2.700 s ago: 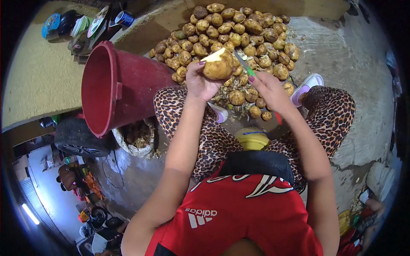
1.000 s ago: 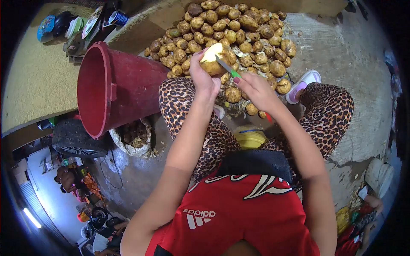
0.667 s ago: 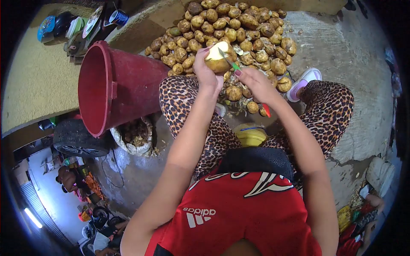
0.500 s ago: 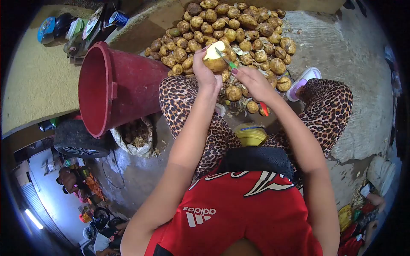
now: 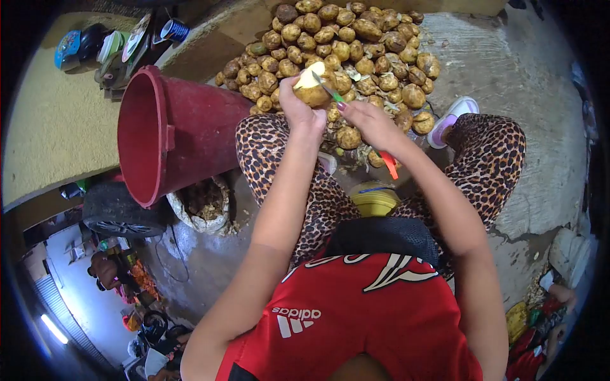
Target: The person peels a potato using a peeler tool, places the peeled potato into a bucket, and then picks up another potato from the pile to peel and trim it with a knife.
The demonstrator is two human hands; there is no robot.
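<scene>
In my left hand (image 5: 300,111) is a large brown-skinned, potato-like tuber (image 5: 311,96), its top pared to pale cream flesh. My right hand (image 5: 372,124) is closed round a small knife (image 5: 327,87) with a green collar. An orange handle end (image 5: 389,165) sticks out below that hand. The blade lies against the tuber, near the edge of the bare flesh. Both hands are in front of a big heap of similar unpeeled tubers (image 5: 356,47) on the floor.
A large red bucket (image 5: 203,108) lies tilted at the left. A white sack (image 5: 213,216) of scraps stands below it, beside a tyre (image 5: 121,206). Between my legs is a yellow container (image 5: 373,200). Other people are at the lower left and lower right.
Both hands have shifted slightly left with the tuber and knife. The blade is a bit lower along the pale flesh, and the orange handle end has swung slightly.
</scene>
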